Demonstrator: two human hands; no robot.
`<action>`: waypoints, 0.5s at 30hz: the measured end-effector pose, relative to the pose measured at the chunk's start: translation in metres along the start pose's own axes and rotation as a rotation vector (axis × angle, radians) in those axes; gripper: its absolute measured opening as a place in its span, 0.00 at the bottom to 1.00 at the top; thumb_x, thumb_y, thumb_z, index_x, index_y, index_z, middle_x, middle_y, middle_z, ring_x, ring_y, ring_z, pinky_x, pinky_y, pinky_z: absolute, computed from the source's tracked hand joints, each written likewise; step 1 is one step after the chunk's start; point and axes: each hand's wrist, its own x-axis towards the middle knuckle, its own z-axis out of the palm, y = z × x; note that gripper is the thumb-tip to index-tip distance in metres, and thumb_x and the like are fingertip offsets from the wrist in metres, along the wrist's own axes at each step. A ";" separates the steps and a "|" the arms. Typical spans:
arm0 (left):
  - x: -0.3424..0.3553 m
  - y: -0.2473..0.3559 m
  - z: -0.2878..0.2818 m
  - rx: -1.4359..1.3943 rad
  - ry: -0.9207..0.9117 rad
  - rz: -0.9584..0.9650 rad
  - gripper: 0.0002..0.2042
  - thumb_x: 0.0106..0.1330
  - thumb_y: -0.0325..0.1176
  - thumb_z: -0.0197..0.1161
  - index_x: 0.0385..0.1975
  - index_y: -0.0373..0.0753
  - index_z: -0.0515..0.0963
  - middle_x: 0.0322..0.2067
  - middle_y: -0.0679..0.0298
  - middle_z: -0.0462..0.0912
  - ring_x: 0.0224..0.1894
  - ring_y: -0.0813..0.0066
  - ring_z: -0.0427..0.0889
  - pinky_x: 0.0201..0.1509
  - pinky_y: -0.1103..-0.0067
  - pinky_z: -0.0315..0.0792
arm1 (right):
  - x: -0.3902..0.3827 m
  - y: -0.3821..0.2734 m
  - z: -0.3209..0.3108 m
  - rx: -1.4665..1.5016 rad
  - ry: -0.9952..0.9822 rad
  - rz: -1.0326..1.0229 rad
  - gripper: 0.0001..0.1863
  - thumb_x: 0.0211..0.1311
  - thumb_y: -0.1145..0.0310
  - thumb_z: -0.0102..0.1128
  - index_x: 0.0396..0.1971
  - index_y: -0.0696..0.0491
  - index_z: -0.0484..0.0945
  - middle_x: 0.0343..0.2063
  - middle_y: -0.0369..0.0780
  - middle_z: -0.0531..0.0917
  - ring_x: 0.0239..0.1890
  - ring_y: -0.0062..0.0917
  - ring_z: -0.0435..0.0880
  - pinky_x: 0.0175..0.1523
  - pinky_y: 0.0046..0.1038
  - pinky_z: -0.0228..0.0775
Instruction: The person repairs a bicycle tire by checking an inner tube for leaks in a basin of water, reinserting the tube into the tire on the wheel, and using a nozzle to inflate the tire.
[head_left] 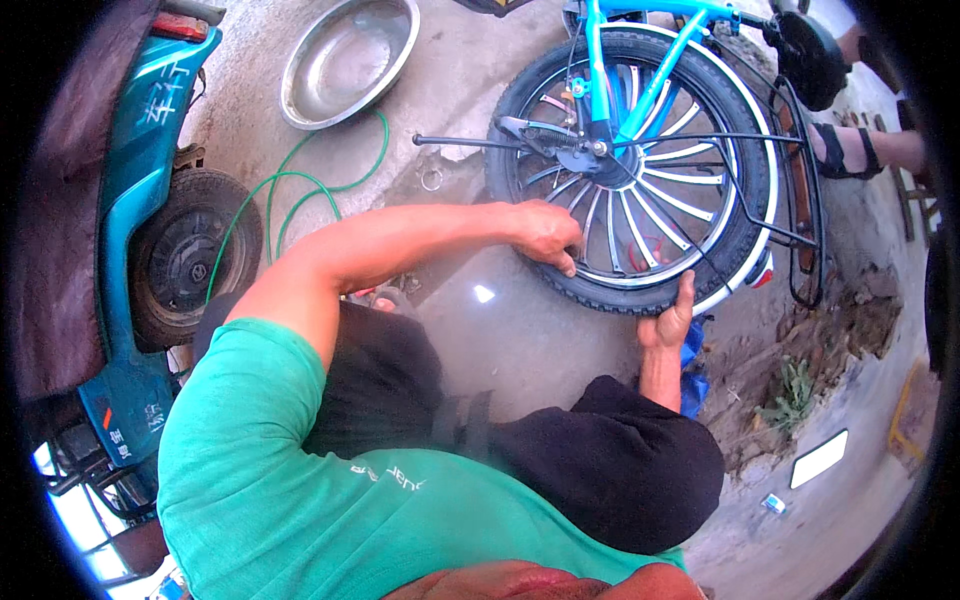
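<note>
Tyre under my left hand: matt black rubber, ribbed tread. Rim by my right hand: glossy white. Spokes shiny metal. Frame glossy blue paint. Basin dull steel. Hose smooth green plastic. Ground rough concrete.

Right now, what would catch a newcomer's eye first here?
The bright blue bicycle's rear wheel fills the upper right, with the left hand and the right hand both gripping its black tyre. A metal basin sits at top centre, and a teal scooter stands along the left.
</note>
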 end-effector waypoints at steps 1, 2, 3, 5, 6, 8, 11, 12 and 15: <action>0.002 0.002 -0.004 0.013 -0.027 -0.010 0.21 0.64 0.50 0.65 0.47 0.39 0.82 0.42 0.48 0.85 0.48 0.46 0.83 0.49 0.57 0.76 | 0.001 0.000 -0.001 0.005 0.002 0.001 0.26 0.73 0.47 0.55 0.52 0.57 0.75 0.52 0.46 0.81 0.53 0.40 0.82 0.61 0.45 0.73; 0.003 0.005 -0.006 0.022 -0.058 -0.022 0.22 0.64 0.51 0.65 0.47 0.39 0.82 0.42 0.48 0.86 0.48 0.46 0.84 0.50 0.57 0.76 | 0.000 -0.001 0.000 -0.002 0.003 -0.001 0.26 0.73 0.47 0.55 0.52 0.57 0.74 0.52 0.47 0.81 0.53 0.40 0.82 0.61 0.45 0.73; 0.004 0.007 -0.008 0.032 -0.070 -0.018 0.22 0.63 0.51 0.66 0.47 0.39 0.82 0.41 0.48 0.86 0.48 0.46 0.84 0.49 0.57 0.76 | 0.000 -0.001 0.002 -0.009 0.005 -0.004 0.26 0.73 0.47 0.56 0.52 0.57 0.74 0.53 0.47 0.81 0.53 0.40 0.82 0.61 0.45 0.73; 0.007 0.008 -0.011 0.053 -0.093 -0.014 0.22 0.62 0.52 0.67 0.46 0.39 0.83 0.41 0.48 0.86 0.47 0.47 0.84 0.49 0.56 0.76 | 0.002 0.001 0.000 -0.008 0.016 -0.011 0.26 0.73 0.48 0.56 0.52 0.57 0.74 0.52 0.47 0.81 0.52 0.40 0.82 0.60 0.44 0.73; 0.009 0.007 -0.010 0.070 -0.093 -0.021 0.23 0.61 0.52 0.67 0.45 0.39 0.84 0.40 0.48 0.86 0.47 0.47 0.84 0.48 0.56 0.76 | 0.005 0.004 -0.005 -0.001 0.026 -0.016 0.26 0.73 0.48 0.56 0.52 0.57 0.74 0.52 0.47 0.81 0.52 0.40 0.83 0.60 0.44 0.74; 0.015 0.006 -0.010 0.104 -0.093 -0.032 0.23 0.59 0.54 0.68 0.42 0.39 0.85 0.37 0.48 0.86 0.45 0.48 0.85 0.47 0.56 0.77 | 0.008 0.006 -0.005 -0.007 0.052 -0.034 0.25 0.73 0.48 0.56 0.51 0.57 0.74 0.51 0.48 0.81 0.50 0.40 0.83 0.58 0.43 0.75; 0.015 0.008 -0.009 0.130 -0.053 -0.035 0.24 0.56 0.56 0.70 0.37 0.38 0.86 0.34 0.50 0.87 0.42 0.47 0.86 0.45 0.57 0.78 | 0.007 0.007 0.003 -0.020 0.089 -0.062 0.25 0.73 0.48 0.56 0.51 0.58 0.74 0.49 0.48 0.82 0.46 0.38 0.84 0.55 0.41 0.77; 0.014 0.009 -0.008 0.143 -0.037 -0.046 0.25 0.56 0.57 0.70 0.36 0.37 0.86 0.33 0.50 0.87 0.41 0.47 0.86 0.44 0.57 0.78 | 0.007 0.008 0.004 -0.007 0.092 -0.063 0.25 0.73 0.49 0.57 0.51 0.58 0.74 0.47 0.47 0.82 0.45 0.38 0.84 0.53 0.41 0.77; 0.011 0.014 0.000 0.180 0.012 -0.067 0.25 0.54 0.58 0.71 0.33 0.37 0.85 0.31 0.50 0.86 0.39 0.47 0.86 0.43 0.57 0.78 | 0.005 0.006 0.019 0.010 0.133 -0.081 0.25 0.72 0.49 0.57 0.51 0.58 0.73 0.43 0.45 0.82 0.41 0.36 0.84 0.50 0.38 0.78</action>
